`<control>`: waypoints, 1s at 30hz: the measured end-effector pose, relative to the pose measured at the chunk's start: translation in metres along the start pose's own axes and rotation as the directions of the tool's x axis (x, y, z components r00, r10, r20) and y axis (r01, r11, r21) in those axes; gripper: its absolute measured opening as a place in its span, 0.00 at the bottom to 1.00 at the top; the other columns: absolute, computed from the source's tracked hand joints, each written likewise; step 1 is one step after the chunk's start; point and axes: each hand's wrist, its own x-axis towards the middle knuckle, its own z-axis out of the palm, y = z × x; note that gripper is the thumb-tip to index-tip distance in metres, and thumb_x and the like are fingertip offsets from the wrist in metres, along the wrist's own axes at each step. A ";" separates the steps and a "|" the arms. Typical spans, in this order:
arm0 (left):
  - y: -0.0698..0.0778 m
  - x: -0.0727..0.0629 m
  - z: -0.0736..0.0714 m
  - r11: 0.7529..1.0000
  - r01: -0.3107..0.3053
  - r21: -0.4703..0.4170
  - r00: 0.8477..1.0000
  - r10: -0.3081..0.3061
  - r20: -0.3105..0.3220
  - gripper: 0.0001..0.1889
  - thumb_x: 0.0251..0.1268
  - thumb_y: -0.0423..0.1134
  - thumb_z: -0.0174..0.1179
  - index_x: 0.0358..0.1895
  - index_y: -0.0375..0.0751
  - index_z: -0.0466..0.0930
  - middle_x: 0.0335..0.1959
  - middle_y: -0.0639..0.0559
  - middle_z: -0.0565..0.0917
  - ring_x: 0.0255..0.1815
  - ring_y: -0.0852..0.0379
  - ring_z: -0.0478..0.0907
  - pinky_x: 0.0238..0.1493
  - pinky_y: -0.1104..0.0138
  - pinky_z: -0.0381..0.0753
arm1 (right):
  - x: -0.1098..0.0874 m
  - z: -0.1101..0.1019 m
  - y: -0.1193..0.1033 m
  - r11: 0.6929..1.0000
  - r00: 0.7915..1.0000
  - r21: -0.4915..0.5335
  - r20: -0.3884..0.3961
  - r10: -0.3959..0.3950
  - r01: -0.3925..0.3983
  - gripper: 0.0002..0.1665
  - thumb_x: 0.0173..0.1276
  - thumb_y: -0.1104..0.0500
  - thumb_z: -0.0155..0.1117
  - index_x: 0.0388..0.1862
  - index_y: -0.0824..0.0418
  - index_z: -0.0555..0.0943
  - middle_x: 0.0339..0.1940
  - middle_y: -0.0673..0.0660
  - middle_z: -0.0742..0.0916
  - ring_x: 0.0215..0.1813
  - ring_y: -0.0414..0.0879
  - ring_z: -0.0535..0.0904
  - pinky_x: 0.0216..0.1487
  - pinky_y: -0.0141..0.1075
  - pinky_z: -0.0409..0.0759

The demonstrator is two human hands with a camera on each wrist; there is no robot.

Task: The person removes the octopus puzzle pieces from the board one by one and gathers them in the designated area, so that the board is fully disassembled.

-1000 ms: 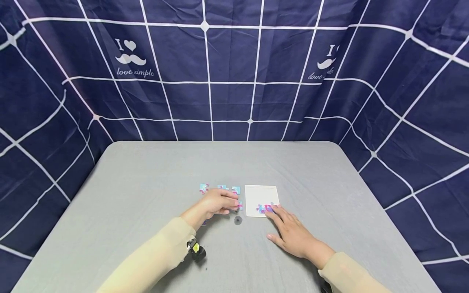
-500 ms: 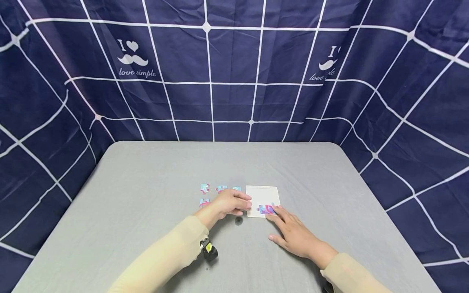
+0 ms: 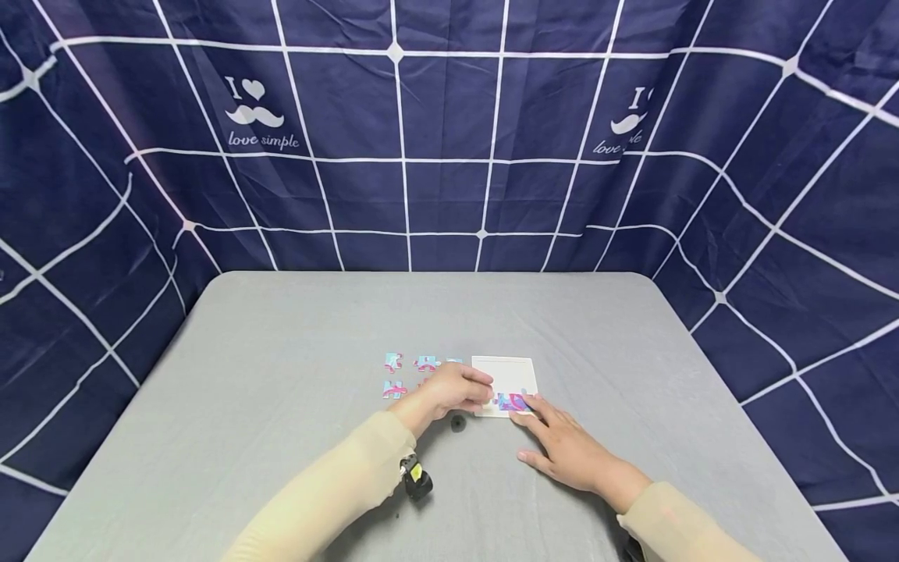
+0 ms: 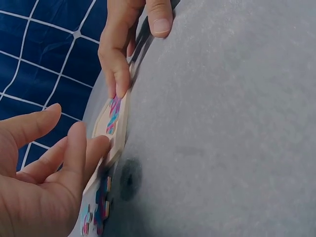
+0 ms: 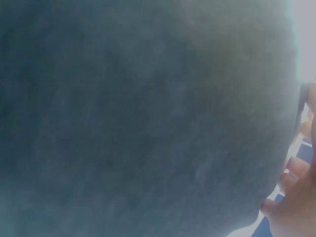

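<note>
A shallow white puzzle tray (image 3: 502, 368) lies on the table, with joined pink, blue and purple puzzle pieces (image 3: 511, 402) along its near side. My left hand (image 3: 456, 388) is at the tray's left edge. In the left wrist view, one fingertip (image 4: 102, 142) touches the tray near the pieces, and no piece shows between the fingers. From the right, my right hand (image 3: 565, 449) rests its fingertips on the pieces and the tray's near right corner, fingers extended and thumb apart. The right wrist view shows mostly blurred cloth, with parts of hands at its right edge.
Loose puzzle pieces lie left of the tray, among them one (image 3: 393, 361) at the far left, one below it (image 3: 394, 389) and another (image 3: 426, 363) beside it. A dark round spot (image 3: 458, 423) marks the grey tablecloth (image 3: 302, 343). A navy curtain (image 3: 442, 195) surrounds the table.
My left hand has moved right from the loose pieces to the tray's left edge, uncovering pieces behind it. My right hand has stayed almost still on the tray.
</note>
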 end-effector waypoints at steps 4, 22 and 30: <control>0.000 0.001 0.002 1.000 0.023 -0.011 1.000 -0.023 -0.009 0.15 0.56 0.24 0.64 0.49 0.25 0.80 0.35 0.42 0.85 0.36 0.53 0.83 0.36 0.65 0.85 | 0.000 0.003 0.001 1.000 1.000 -0.007 -0.012 -0.007 0.007 0.34 0.69 0.41 0.58 0.68 0.57 0.68 0.71 0.65 0.64 0.70 0.65 0.59 0.63 0.59 0.65; 0.001 0.003 0.008 0.996 0.084 -0.026 0.996 -0.085 -0.028 0.13 0.58 0.27 0.64 0.46 0.26 0.81 0.36 0.40 0.86 0.36 0.52 0.84 0.31 0.69 0.84 | -0.001 0.003 -0.001 1.000 1.000 -0.001 -0.022 -0.008 0.008 0.34 0.69 0.42 0.58 0.68 0.57 0.69 0.71 0.65 0.64 0.69 0.66 0.59 0.63 0.60 0.65; 0.002 0.002 0.012 0.997 0.080 0.017 0.995 -0.079 -0.057 0.12 0.58 0.27 0.64 0.45 0.27 0.81 0.32 0.43 0.86 0.31 0.56 0.84 0.27 0.71 0.83 | -0.001 0.005 0.000 1.000 0.999 -0.011 -0.041 -0.016 0.015 0.33 0.68 0.43 0.59 0.68 0.57 0.69 0.71 0.65 0.64 0.70 0.65 0.59 0.63 0.59 0.64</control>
